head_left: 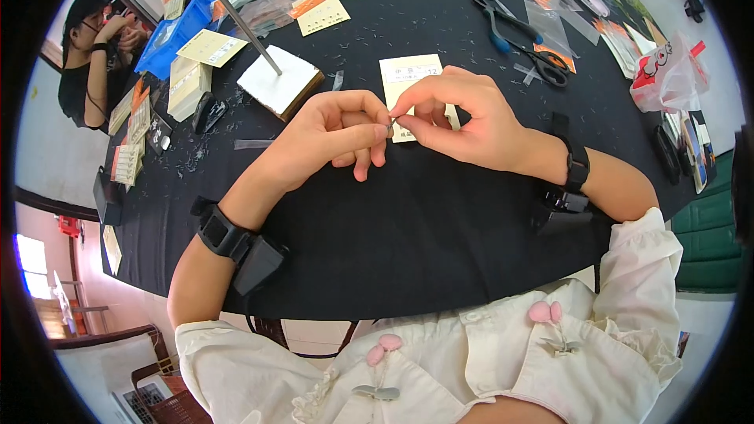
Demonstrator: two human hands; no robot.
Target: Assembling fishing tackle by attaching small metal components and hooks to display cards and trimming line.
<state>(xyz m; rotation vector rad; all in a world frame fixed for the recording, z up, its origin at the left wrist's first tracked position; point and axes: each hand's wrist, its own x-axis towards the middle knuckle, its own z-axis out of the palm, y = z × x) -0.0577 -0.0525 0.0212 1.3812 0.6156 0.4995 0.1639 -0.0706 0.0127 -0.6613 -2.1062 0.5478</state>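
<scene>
My left hand (334, 132) and my right hand (467, 119) meet over the middle of the table. Between their fingertips sits a tiny dark, metallic-looking piece (391, 123), pinched from both sides; its exact kind is too small to tell. The left thumb and index finger press together while the other fingers curl loosely below. On the right, thumb and index finger close at the tips. Behind and partly beneath the hands lies a cream printed card (408, 68), its middle hidden by the right hand.
A metal rod rises from a white-topped block (271, 82) left of centre. Pliers (503, 27) and black-handled scissors (550, 67) lie at the far right. Cards (191, 86) and a blue tray (171, 39) stand left, near another person (86, 59). Clippings are scattered on the black tablecloth (377, 243).
</scene>
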